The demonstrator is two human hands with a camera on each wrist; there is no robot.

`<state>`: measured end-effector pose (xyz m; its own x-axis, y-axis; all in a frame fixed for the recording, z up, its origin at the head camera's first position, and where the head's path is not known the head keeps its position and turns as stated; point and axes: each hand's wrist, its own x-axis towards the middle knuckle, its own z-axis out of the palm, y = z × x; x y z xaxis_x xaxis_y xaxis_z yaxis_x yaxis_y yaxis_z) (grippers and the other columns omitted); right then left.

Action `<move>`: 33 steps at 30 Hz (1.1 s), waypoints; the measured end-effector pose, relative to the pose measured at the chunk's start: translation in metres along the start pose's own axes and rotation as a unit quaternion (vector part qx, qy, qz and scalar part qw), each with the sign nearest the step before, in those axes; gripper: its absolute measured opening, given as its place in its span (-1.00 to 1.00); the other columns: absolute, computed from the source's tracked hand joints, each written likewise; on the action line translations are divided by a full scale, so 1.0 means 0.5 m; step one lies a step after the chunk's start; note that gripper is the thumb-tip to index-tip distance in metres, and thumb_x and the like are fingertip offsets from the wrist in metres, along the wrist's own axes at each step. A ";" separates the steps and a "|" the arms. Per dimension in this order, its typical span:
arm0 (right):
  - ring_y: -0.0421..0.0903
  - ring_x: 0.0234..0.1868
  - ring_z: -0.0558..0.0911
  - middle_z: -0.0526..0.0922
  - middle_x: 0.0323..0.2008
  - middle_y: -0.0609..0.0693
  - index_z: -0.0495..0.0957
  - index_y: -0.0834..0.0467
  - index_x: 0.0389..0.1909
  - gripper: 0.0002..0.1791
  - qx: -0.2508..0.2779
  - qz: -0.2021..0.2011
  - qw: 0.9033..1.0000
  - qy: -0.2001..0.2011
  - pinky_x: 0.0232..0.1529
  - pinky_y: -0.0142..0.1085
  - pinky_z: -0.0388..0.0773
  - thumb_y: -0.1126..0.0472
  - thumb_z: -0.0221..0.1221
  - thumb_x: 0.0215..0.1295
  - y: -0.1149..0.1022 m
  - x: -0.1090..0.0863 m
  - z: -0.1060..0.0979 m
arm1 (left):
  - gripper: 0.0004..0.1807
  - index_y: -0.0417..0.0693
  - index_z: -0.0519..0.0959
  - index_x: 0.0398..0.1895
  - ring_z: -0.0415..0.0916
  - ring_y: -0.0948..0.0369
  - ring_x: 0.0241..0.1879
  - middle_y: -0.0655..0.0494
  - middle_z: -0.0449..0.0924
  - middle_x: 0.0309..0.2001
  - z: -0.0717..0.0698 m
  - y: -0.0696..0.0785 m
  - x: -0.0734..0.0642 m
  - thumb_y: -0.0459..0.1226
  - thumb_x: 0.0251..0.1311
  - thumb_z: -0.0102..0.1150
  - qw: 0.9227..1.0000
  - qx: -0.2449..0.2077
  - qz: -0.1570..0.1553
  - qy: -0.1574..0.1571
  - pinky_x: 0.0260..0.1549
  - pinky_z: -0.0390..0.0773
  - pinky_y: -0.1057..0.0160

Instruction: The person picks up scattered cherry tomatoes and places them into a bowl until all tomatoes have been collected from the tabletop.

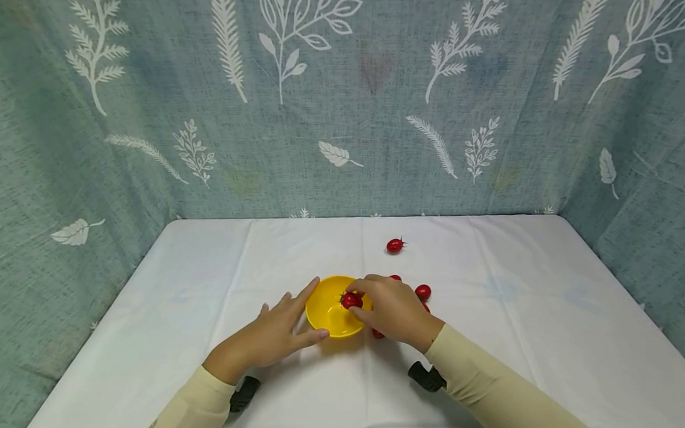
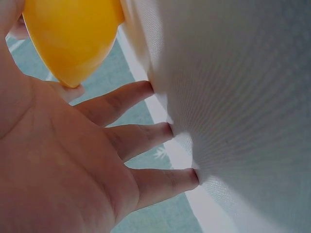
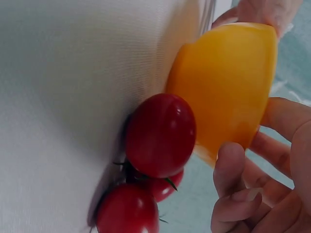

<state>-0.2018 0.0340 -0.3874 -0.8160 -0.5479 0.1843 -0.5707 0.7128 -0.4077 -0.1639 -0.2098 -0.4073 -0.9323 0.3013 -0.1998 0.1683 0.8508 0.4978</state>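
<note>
A yellow bowl (image 1: 325, 306) stands on the white-covered table between both hands. My left hand (image 1: 271, 336) steadies it from the left, with thumb and index finger spread along the rim and touching it. In the left wrist view the other fingers (image 2: 158, 182) stretch straight down to the cloth. Over the bowl's right side my right hand (image 1: 398, 309) pinches a red cherry tomato (image 1: 351, 300) with a green stem between thumb and fingertips. That tomato is hidden behind the bowl wall in the right wrist view. Several other cherry tomatoes (image 3: 161, 136) lie right of the bowl, partly covered by the right hand.
One cherry tomato (image 1: 395, 246) lies apart, farther back on the table (image 1: 296, 244). Another tomato (image 1: 423, 293) sits just beyond the right wrist. A green leaf-patterned curtain (image 1: 373, 158) closes off the back and both sides.
</note>
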 end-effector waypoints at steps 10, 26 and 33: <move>-0.17 -0.23 0.64 0.75 -0.18 -0.07 0.71 0.07 -0.03 -0.66 0.006 0.034 0.999 -0.028 -0.16 -0.28 0.69 0.07 0.42 0.19 -0.002 0.019 0.015 | 0.05 0.48 -0.25 0.61 -0.12 -0.28 0.56 0.12 0.04 0.59 0.000 0.003 -0.002 0.37 0.20 0.09 1.000 -0.002 0.005 0.002 0.33 -0.25 -0.56; -0.17 -0.28 0.58 0.75 -0.22 -0.08 0.73 0.06 -0.07 -0.69 0.013 0.046 0.997 -0.068 -0.13 -0.29 0.67 0.07 0.43 0.17 -0.004 0.036 0.028 | 0.06 0.48 -0.26 0.61 -0.16 -0.25 0.57 0.12 0.00 0.60 0.001 0.003 -0.002 0.37 0.20 0.10 1.000 -0.010 0.003 -0.003 0.34 -0.29 -0.55; -0.17 -0.29 0.57 0.75 -0.22 -0.08 0.73 0.07 -0.06 -0.68 0.014 0.053 0.996 -0.075 -0.15 -0.31 0.67 0.06 0.43 0.18 -0.007 0.039 0.030 | 0.06 0.51 -0.28 0.60 -0.16 -0.24 0.57 0.12 0.00 0.60 0.002 0.002 -0.003 0.37 0.19 0.10 1.000 -0.010 0.001 -0.001 0.34 -0.29 -0.55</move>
<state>-0.2143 0.0143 -0.3956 -0.8473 -0.5311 0.0045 -0.4779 0.7587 -0.4427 -0.1622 -0.2091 -0.4072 -0.9313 0.3035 -0.2013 0.1629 0.8415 0.5151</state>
